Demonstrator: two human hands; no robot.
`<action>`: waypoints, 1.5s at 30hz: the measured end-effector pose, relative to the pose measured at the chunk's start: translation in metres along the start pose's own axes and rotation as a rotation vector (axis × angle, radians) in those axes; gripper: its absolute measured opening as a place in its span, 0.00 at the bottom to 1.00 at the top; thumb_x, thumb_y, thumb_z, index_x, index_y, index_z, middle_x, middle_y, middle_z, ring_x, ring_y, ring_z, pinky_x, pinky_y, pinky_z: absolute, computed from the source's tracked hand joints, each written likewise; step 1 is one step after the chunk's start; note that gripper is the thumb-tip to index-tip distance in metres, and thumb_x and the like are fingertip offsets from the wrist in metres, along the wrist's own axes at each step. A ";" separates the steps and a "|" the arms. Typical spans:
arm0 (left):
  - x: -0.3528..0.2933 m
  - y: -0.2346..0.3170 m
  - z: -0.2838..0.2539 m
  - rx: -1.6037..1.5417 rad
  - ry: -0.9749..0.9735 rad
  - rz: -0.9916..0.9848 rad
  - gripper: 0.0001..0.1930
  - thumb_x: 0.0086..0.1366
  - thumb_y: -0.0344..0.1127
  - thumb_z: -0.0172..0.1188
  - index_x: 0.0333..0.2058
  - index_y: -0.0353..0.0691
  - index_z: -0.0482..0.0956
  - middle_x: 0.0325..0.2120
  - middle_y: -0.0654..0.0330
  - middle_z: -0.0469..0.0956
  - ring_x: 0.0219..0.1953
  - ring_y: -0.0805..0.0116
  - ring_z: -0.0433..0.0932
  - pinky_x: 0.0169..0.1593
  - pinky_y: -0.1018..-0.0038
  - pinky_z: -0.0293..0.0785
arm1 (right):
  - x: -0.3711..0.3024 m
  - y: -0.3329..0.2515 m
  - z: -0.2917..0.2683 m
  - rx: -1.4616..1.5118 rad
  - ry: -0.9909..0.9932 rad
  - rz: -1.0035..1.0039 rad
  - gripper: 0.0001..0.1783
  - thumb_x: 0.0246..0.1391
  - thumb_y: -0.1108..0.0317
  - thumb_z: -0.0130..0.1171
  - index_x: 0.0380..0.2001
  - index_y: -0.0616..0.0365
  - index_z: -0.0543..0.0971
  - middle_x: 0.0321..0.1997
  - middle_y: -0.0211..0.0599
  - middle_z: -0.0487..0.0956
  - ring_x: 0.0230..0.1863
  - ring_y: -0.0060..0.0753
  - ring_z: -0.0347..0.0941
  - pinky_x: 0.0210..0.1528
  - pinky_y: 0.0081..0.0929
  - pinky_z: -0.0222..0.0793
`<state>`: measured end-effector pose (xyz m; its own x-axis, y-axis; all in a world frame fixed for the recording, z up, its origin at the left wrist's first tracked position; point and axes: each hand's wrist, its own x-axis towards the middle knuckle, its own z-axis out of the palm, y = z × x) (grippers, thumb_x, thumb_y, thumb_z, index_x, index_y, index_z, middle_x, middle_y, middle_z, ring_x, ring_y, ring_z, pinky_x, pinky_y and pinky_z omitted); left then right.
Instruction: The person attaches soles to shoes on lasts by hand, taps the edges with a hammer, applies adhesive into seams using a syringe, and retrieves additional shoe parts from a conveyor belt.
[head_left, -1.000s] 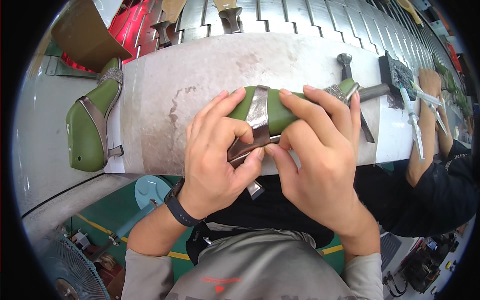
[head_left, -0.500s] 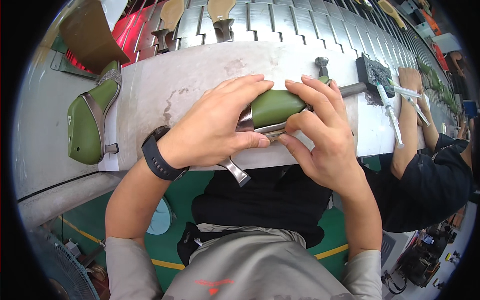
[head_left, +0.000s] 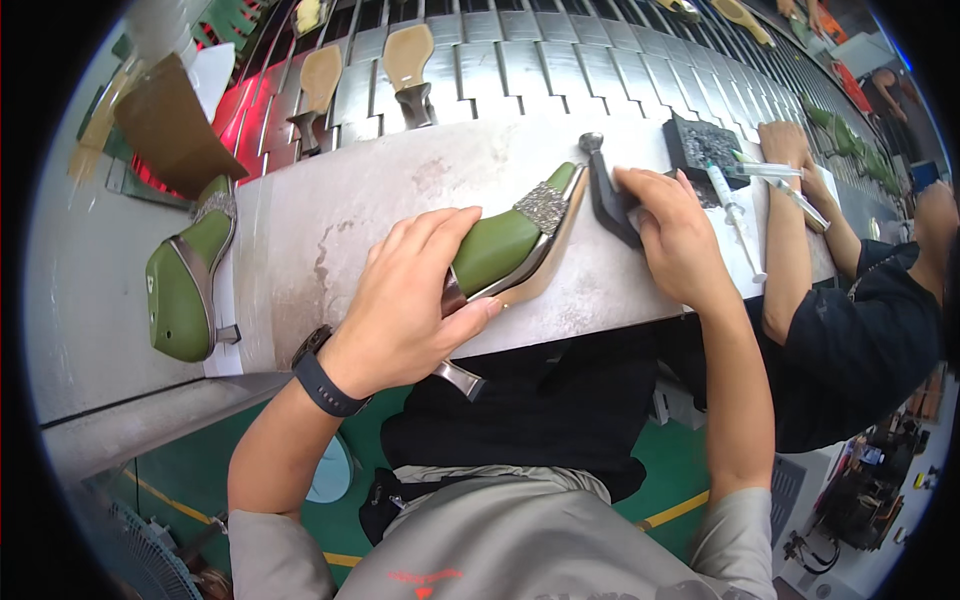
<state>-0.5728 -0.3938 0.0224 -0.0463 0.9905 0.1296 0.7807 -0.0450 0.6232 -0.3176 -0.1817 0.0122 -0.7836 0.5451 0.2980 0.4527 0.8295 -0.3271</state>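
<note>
My left hand (head_left: 410, 300) is wrapped round a high-heeled shoe on a green last (head_left: 500, 245). The shoe lies on its side, with a glittery band across the narrow end, a tan sole turned toward the front right, and a metallic heel sticking out past the table edge below my palm. To the right of it, my right hand (head_left: 683, 235) curls over the handle of a dark hammer (head_left: 604, 190). The hammer's round face points away from me, and its handle is hidden under my fingers.
Another green last with a heeled shoe (head_left: 188, 290) rests at the table's left. A black block (head_left: 700, 145) and syringes (head_left: 735, 215) lie at the right, beside a co-worker's arms (head_left: 790, 230). Behind runs a metal slat conveyor (head_left: 520, 70) carrying upturned shoes (head_left: 408, 60).
My right hand has left the shoe and moved right to the hammer, which has turned. The left hand still holds the shoe, now tilted with its banded end farther away.
</note>
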 end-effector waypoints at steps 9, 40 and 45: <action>0.039 0.016 0.008 -0.053 -0.057 0.147 0.53 0.52 0.35 0.81 0.75 0.42 0.63 0.61 0.44 0.77 0.60 0.42 0.77 0.66 0.55 0.70 | -0.021 -0.029 0.007 0.083 -0.106 0.097 0.29 0.47 0.76 0.67 0.57 0.57 0.82 0.43 0.43 0.77 0.44 0.50 0.77 0.47 0.45 0.78; 0.048 0.010 -0.001 -0.055 -0.164 0.071 0.56 0.44 0.32 0.84 0.74 0.41 0.66 0.59 0.51 0.77 0.54 0.48 0.79 0.57 0.57 0.72 | 0.029 -0.051 -0.024 0.893 -0.041 0.164 0.14 0.53 0.72 0.74 0.42 0.66 0.85 0.37 0.46 0.89 0.36 0.32 0.87 0.40 0.26 0.80; 0.046 0.009 0.000 -0.055 -0.152 0.079 0.56 0.44 0.32 0.83 0.74 0.42 0.65 0.59 0.50 0.77 0.55 0.49 0.79 0.57 0.57 0.72 | 0.014 -0.065 -0.014 0.846 0.063 0.123 0.16 0.50 0.73 0.74 0.43 0.68 0.84 0.42 0.52 0.88 0.40 0.39 0.89 0.43 0.28 0.82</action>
<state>-0.5676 -0.3484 0.0337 0.1118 0.9917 0.0642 0.7430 -0.1263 0.6573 -0.3519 -0.2269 0.0501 -0.7134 0.6517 0.2576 0.0434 0.4079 -0.9120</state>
